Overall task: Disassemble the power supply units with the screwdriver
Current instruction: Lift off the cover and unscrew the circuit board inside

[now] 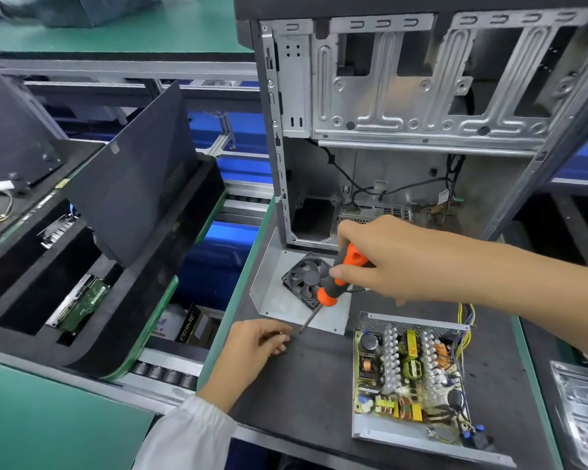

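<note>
screwdriver [333, 283] gripped in right hand [381, 259] fingers, tip near left hand [252, 344].

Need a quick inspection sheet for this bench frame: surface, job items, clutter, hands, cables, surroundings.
Surface: dark mat on green bench.
Job's things: opened power supply unit, board exposed; removed cover holding fan; screwdriver, tip at mat.
Clutter: nothing seen.
Grippers: right hand grips screwdriver; left hand pinches something small.
Cables: yellow wire bundle from unit.
Surroundings: stripped PC case behind; foam tray with hard drive.
</note>
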Motion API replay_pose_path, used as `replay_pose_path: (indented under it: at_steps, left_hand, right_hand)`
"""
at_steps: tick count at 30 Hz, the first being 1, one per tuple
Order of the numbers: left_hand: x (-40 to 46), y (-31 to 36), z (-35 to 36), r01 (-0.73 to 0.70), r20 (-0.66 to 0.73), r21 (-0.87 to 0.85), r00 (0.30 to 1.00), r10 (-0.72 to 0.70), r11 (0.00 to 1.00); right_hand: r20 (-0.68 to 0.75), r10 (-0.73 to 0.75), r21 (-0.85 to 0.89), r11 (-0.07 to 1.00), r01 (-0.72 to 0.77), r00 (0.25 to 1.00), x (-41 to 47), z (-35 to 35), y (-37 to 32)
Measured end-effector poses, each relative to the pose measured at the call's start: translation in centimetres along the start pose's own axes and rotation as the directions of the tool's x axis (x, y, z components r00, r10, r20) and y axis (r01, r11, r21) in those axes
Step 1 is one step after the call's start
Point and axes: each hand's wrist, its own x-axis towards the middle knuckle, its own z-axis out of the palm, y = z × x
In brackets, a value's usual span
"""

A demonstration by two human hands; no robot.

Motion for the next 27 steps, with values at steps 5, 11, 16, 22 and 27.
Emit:
replay_pose_path:
  at_steps: [5,11,16,22,27]
  left_hand:
    - [-0.3,0.1,-0.8,-0.198,-0.009,0.217,0.979,0.205,0.956]
    - [-0.3,-1.0,-0.1,-0.205,0.025,0.241,0.979,0.205,0.949]
    - [-0.3,-0.7,-0.4,-0.191,0.005,0.206,0.981,0.195,0.96]
    - [1.5,4.6,-0.3,0.188,0.267,-0.725,0.963,0.019,0.663]
    - [4.5,10.4,0.3,0.42,0.524,-0.809,0.833,0.179,0.411]
  right_hand:
    - [-0.025,0.019,0.023,1.0,-0.018,1.0,-1.1,0.0,0.7]
    - [-0.076,0.019,-0.011,1.0,-0.02,0.997,-2.3,0.3,1.4]
    - [-0.069,0.029,0.023,0.999,-0.027,0.997,-3.3,0.2,1.7]
    - [-0.198,0.071,0.013,0.997,-0.07,0.978,-5.5,-1.6,2.1]
    - [-0.318,0.151,0.043,0.988,-0.145,0.936,-9.1,-3.7,3.6]
